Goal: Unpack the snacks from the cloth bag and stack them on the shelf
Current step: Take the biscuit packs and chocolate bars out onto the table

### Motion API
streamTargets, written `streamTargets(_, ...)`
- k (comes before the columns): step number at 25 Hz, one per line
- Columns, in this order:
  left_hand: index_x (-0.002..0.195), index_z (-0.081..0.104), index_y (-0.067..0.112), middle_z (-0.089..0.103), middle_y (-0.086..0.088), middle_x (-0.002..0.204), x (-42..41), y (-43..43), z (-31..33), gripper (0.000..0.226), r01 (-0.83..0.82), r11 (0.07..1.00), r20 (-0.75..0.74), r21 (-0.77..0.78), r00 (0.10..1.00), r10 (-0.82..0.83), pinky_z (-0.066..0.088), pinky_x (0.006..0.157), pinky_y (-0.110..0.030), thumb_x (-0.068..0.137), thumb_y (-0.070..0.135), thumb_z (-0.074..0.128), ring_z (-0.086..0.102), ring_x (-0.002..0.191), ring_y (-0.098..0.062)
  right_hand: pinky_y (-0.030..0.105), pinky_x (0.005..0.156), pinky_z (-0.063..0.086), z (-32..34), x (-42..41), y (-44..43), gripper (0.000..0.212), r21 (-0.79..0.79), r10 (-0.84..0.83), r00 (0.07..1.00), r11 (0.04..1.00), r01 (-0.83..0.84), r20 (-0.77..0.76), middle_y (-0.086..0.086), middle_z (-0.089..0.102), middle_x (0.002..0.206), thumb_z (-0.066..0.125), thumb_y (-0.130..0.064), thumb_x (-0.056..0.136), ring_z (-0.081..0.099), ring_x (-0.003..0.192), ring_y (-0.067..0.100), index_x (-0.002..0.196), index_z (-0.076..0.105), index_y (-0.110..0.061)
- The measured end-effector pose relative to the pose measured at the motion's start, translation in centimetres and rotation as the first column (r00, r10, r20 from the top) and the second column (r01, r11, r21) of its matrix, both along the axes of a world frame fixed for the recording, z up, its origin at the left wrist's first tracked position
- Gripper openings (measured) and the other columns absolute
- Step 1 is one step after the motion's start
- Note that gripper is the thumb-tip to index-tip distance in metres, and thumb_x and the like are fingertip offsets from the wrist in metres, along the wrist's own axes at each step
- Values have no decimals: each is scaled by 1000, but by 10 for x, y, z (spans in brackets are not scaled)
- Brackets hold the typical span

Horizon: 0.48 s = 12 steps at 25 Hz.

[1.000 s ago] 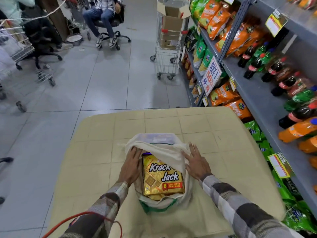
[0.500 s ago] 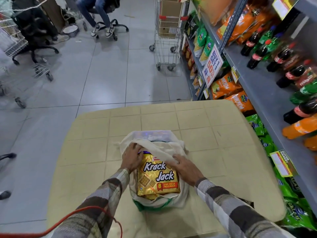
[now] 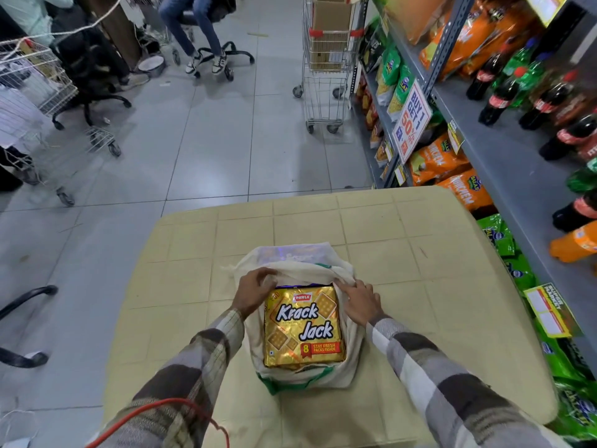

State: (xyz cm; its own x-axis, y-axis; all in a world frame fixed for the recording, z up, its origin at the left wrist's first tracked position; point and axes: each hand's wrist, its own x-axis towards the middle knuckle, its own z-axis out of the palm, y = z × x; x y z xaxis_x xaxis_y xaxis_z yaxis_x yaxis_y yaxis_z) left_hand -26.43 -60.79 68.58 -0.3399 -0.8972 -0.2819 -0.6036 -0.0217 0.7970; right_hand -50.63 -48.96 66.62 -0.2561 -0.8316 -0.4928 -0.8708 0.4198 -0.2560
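while hands (image 3: 307,297) part bag (image 3: 350,373), krack jack pack (image 3: 303,326) shows.

A cloth bag (image 3: 300,376) lies open on the beige table (image 3: 420,286). A gold Krack Jack pack (image 3: 303,328) lies in its mouth. The left hand (image 3: 253,294) grips the fabric; the right hand (image 3: 360,303) rests flat, fingers extended, on the bag's right edge.
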Motion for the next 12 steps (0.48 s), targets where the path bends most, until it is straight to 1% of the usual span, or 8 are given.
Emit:
streamTargets(1, 107, 72, 6, 73, -8, 107, 1, 6, 5, 21, -93, 996, -70, 5, 993, 93, 54, 91, -33, 88, 13, 69, 67, 100, -21, 44, 107, 39, 2, 5, 3, 58, -104, -90, 995, 990, 95, 54, 12, 46, 136, 38, -12, 98, 41, 125, 32, 150, 38, -35)
streamTargets(3, 96, 71, 10, 73, -4, 93, 2, 26, 8, 15, -239, 970, -165, -47, 960, 229, 55, 77, -27, 83, 17, 76, 68, 86, -17, 41, 107, 42, 3, 20, 16, 47, -333, -222, 944, 895, 296, 242, 10, 52, 123, 42, -7, 98, 46, 118, 26, 140, 55, -22)
streamTargets(4, 92, 70, 13, 72, -2, 88, 3, 41, 6, 13, -265, 961, -169, -72, 953, 250, 54, 72, -25, 82, 19, 76, 67, 81, -16, 39, 106, 45, 1, 30, 27, 40, -370, -249, 905, 850, 375, 346, 9, 56, 120, 44, -8, 98, 51, 115, 23, 133, 61, -17)
streamTargets(6, 93, 65, 17, 66, 2, 91, 8, 79, -5, 11, -260, 960, -81, -101, 964, 252, 49, 72, -26, 86, 23, 72, 62, 83, -18, 37, 102, 50, -4, 51, 52, 32, -300, -278, 846, 847, 439, 455, 7, 60, 121, 47, -10, 99, 57, 114, 20, 126, 63, -14)
streamTargets(7, 100, 62, 17, 61, 3, 98, 12, 97, -12, 13, -248, 965, 11, -87, 968, 250, 47, 78, -27, 90, 25, 67, 58, 89, -19, 34, 100, 51, -8, 59, 63, 32, -239, -298, 830, 863, 445, 472, 7, 58, 125, 47, -11, 99, 57, 116, 21, 128, 59, -15)
streamTargets(9, 109, 56, 14, 55, 0, 107, 21, 122, -24, 19, -246, 968, 162, 38, 958, 237, 48, 90, -34, 97, 29, 56, 56, 102, -21, 26, 99, 45, -17, 67, 76, 34, -178, -335, 831, 876, 448, 444, 8, 51, 133, 48, -15, 99, 51, 123, 22, 133, 50, -16)
streamTargets(10, 108, 56, 15, 58, -2, 108, 24, 130, -27, 18, -239, 962, 170, 131, 962, 216, 51, 92, -38, 100, 31, 51, 59, 102, -23, 26, 104, 41, -18, 70, 79, 38, -165, -347, 843, 881, 443, 411, 9, 49, 138, 48, -17, 99, 47, 129, 24, 137, 47, -15)
streamTargets(12, 108, 55, 19, 61, -1, 105, 25, 139, -22, 19, -223, 927, 92, 302, 975, 204, 54, 92, -37, 103, 33, 44, 63, 99, -24, 36, 116, 35, -17, 73, 80, 50, -94, -384, 840, 888, 449, 382, 9, 41, 151, 49, -22, 99, 38, 141, 28, 147, 37, -13)
